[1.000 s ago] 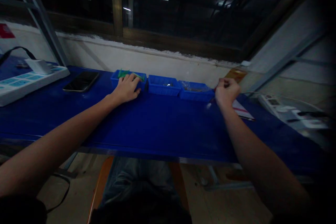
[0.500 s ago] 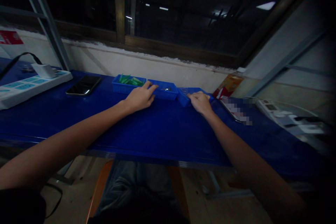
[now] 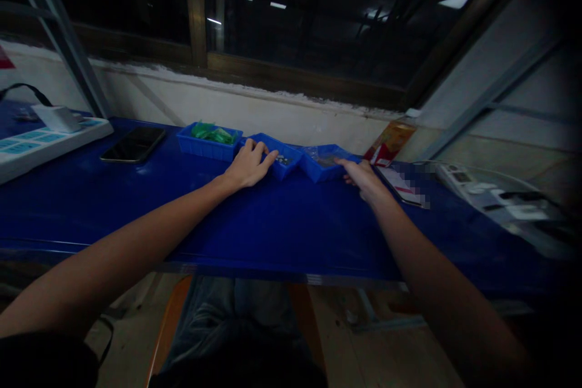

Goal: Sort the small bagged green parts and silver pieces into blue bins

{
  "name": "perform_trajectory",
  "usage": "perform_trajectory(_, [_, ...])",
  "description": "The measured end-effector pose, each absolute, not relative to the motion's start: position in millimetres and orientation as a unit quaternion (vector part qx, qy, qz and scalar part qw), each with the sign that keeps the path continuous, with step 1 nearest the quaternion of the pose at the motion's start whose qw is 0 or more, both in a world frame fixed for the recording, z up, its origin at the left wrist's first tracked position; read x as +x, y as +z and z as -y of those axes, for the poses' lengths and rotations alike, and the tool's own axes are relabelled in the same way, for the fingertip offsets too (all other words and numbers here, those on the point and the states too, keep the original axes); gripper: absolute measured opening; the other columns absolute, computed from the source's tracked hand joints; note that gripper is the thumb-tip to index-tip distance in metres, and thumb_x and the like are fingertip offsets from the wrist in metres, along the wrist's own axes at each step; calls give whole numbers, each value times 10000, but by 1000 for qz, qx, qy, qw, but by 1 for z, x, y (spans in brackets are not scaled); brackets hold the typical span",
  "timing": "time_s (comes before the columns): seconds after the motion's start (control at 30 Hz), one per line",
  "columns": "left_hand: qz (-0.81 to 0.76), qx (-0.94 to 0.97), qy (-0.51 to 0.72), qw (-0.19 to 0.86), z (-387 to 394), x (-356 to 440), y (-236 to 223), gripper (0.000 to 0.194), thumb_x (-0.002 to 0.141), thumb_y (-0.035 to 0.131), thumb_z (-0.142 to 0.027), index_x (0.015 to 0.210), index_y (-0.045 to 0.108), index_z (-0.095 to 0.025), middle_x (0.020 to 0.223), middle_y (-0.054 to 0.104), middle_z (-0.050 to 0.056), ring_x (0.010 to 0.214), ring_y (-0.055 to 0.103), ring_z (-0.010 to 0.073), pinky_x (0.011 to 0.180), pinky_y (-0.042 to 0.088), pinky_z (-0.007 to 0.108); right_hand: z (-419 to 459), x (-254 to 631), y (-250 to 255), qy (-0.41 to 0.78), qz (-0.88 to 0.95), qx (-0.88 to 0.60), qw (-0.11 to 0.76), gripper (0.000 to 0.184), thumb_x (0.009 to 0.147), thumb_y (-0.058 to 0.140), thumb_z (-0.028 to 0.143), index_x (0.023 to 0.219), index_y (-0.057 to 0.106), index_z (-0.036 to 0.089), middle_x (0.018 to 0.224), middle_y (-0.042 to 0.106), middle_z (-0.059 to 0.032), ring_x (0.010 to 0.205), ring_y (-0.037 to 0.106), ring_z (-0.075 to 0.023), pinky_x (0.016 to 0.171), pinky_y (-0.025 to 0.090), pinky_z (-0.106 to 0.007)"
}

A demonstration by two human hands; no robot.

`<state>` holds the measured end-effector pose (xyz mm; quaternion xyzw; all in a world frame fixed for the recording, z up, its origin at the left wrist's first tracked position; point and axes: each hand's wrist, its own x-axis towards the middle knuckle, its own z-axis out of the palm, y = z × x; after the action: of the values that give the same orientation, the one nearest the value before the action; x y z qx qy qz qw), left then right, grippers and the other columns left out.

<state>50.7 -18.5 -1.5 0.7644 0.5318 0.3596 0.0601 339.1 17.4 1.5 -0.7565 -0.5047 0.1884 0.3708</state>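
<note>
Three small blue plastic bins stand in a row at the back of the blue table. My left hand [image 3: 250, 165] grips the left end of the middle bin [image 3: 291, 165], thumb and fingers at its rim; small metallic-looking pieces lie inside. My right hand [image 3: 364, 177] holds the right bin [image 3: 321, 173] at its front right side, with the thumb over the rim and fingers curled outside. Clear plastic shows in that bin, its exact kind too blurred to tell. The left bin [image 3: 204, 148] holds green pieces [image 3: 213, 133] and is untouched.
A dark phone [image 3: 133, 145] and a white power strip [image 3: 50, 142] lie on the left. To the right are another phone [image 3: 400, 187], an orange-and-red packet [image 3: 390, 142] and a second power strip [image 3: 459, 177] with cables. Wall and window rise behind the table [image 3: 282, 230].
The middle and right bins have turned at an angle to each other, their hands moving with them. My right thumb now lies over the rim. The view has shifted slightly.
</note>
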Motion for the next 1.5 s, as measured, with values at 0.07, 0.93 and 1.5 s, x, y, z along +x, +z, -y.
perform_trajectory(0.07, [-548,746,375,53,20,47,0,461,837,324,-524,908,551,-129,1124,414,138,1119,433,278,986,312,422,-13,335,6,222,498,-753,369,487,612,610,517,944,537,169,797,582,-69,653,527,-164,514,403,-253])
perform_trajectory(0.93, [-481,795,366,50,32,38,23,252,643,635,-230,860,517,-182,802,574,10,765,535,164,710,417,289,-2,328,25,201,526,-625,541,202,623,506,197,794,614,191,811,627,-24,720,578,-176,564,436,-255])
perform_trajectory(1.5, [-419,850,318,0,43,40,38,277,653,590,-162,922,527,-178,1030,568,43,993,518,224,896,379,361,35,281,32,-94,657,-615,426,277,764,473,271,989,634,247,922,560,-77,855,536,-247,739,422,-423])
